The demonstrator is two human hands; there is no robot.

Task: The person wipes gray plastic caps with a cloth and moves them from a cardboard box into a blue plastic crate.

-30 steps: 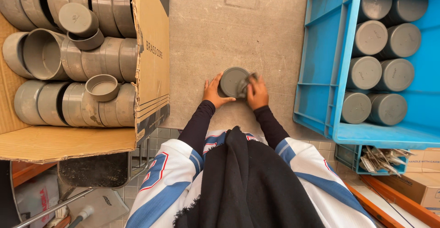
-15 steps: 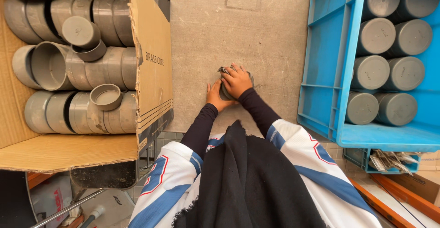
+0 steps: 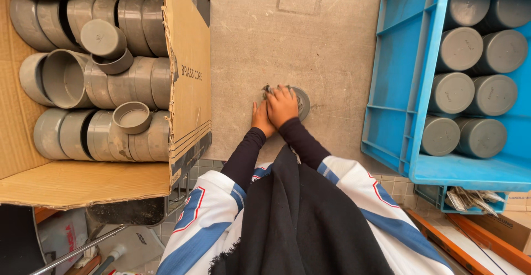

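While both hands bear down on one grey fitting, the rest of the scene sorts itself by container.

Right hand (image 3: 283,105): laid flat, palm down, fingers spread a little, pressed on top of the grey pipe fitting (image 3: 301,101); it grasps nothing, it pushes.

Left hand (image 3: 260,118): tucked just under and beside the right, its heel touching the right wrist, lending weight (whether its fingers curl round the part I cannot tell, since the right hand covers them).

Grey pipe fitting: one piece, standing on the concrete floor (image 3: 249,43) between the box and the crate, directly ahead of the person; only its round right rim shows past the fingers.

Why on the floor: a hard flat surface gives something to push against, which I judge suits seating a cap.

Cardboard box (image 3: 188,70): on the left, flap open; open grey sockets (image 3: 63,79) stacked on their sides in three rows so they nest, roughly a dozen, not all countable.

Loose caps (image 3: 131,117): three rest on top of the stack, within easy reach.

Blue crate (image 3: 398,87): on the right; capped pieces (image 3: 451,92) stood on end, cap up, packed close so more fit, eight in view.

Second blue tray (image 3: 437,195): one, beneath, holding papers.
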